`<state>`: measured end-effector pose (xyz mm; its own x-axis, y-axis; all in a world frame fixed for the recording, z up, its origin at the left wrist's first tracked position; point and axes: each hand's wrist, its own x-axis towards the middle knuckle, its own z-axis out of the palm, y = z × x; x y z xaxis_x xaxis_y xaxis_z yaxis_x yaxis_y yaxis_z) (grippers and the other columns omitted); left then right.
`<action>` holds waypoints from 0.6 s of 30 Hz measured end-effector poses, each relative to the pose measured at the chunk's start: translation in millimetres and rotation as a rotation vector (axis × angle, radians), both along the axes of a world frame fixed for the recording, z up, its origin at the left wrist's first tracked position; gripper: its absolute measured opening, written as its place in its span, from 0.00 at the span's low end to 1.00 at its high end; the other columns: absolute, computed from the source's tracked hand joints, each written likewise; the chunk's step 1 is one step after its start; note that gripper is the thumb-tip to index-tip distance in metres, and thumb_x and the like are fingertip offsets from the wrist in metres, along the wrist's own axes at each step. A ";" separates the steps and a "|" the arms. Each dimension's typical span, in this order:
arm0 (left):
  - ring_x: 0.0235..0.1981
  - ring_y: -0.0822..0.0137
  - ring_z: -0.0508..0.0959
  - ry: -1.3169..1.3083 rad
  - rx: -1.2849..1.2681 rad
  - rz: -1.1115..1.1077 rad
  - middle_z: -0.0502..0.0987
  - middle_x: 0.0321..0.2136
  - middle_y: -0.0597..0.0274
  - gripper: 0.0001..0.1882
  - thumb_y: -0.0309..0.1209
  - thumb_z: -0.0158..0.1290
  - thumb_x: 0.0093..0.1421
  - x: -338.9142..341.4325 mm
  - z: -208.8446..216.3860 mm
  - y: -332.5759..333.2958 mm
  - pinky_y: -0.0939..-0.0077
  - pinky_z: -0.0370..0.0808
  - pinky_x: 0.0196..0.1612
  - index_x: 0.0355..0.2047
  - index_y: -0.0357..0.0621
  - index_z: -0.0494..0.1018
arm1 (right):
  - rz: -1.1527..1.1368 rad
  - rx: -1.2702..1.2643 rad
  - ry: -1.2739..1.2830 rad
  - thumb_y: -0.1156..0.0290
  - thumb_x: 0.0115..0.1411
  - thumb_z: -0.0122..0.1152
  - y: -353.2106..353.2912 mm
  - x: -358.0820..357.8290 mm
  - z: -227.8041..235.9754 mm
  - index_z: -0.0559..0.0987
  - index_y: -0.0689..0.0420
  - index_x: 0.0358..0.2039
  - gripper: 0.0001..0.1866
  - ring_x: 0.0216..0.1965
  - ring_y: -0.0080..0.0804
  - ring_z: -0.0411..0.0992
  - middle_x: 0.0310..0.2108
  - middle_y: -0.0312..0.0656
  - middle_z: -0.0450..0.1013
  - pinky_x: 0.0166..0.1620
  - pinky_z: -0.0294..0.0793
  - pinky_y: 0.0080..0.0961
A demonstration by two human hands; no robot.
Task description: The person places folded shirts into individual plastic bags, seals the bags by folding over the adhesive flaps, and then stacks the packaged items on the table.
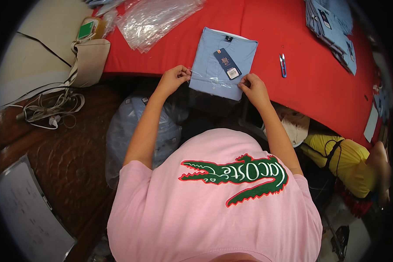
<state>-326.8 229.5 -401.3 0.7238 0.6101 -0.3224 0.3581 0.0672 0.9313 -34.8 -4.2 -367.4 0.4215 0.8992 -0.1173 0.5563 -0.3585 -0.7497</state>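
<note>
A folded light blue shirt (205, 52) lies at the near edge of the red-covered table, its lower end reaching past the edge. On its front rests a dark navy hang tag (225, 60) with a white label. Clear plastic bag film (214, 81) covers the lower part of the shirt, with glare along it. At the shirt's left side, my left hand (174, 79) is closed in a pinch on the bag's edge. My right hand (254, 89) pinches the film at the right side, beside the tag's lower end.
Blue-handled thread snips (284, 67) lie to the right on the red cloth (270, 26). Flat clear bags (148, 24) are piled at the far left, and folded blue shirts (332, 35) at the far right. Below the table edge stands a filled plastic sack (139, 126). Cables (52, 102) lie left.
</note>
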 end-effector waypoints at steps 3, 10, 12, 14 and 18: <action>0.39 0.68 0.84 0.167 0.212 0.014 0.86 0.42 0.61 0.07 0.23 0.63 0.64 18.3 35.4 1.3 0.74 0.79 0.48 0.42 0.39 0.81 | 0.002 -0.021 -0.052 0.69 0.60 0.74 -2.6 2.8 0.5 0.82 0.61 0.38 0.11 0.34 0.40 0.79 0.34 0.45 0.78 0.40 0.77 0.36; 0.42 0.63 0.85 0.081 0.740 0.172 0.86 0.41 0.59 0.08 0.29 0.66 0.61 51.1 17.0 3.6 0.64 0.80 0.48 0.40 0.44 0.85 | -0.134 0.046 -0.194 0.66 0.61 0.71 12.2 -3.8 9.9 0.80 0.57 0.37 0.10 0.39 0.48 0.80 0.34 0.45 0.79 0.40 0.77 0.45; 0.42 0.63 0.84 -0.002 0.604 0.170 0.85 0.40 0.59 0.08 0.30 0.66 0.60 48.4 9.3 7.8 0.65 0.79 0.46 0.39 0.43 0.85 | -0.057 0.066 -0.213 0.67 0.60 0.71 12.1 3.5 12.8 0.80 0.58 0.37 0.10 0.39 0.49 0.79 0.34 0.45 0.78 0.41 0.77 0.46; 0.42 0.64 0.84 0.005 0.517 0.099 0.84 0.39 0.60 0.07 0.30 0.66 0.62 46.9 16.8 7.4 0.67 0.79 0.46 0.39 0.42 0.85 | -0.004 0.082 -0.214 0.68 0.60 0.71 7.0 9.4 13.1 0.80 0.58 0.36 0.10 0.40 0.49 0.78 0.34 0.45 0.77 0.41 0.77 0.45; 0.39 0.69 0.83 -0.026 0.350 0.063 0.85 0.36 0.61 0.05 0.27 0.62 0.67 42.2 38.4 14.7 0.74 0.78 0.46 0.40 0.37 0.82 | 0.002 0.163 -0.159 0.70 0.59 0.72 -1.5 10.8 13.7 0.79 0.59 0.36 0.10 0.39 0.49 0.77 0.33 0.45 0.76 0.41 0.76 0.45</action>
<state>-284.6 244.2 -362.8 0.6865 0.7239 -0.0682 0.3393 -0.2360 0.9106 -24.0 -5.7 -353.7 0.4212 0.9018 0.0969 0.6726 -0.2388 -0.7004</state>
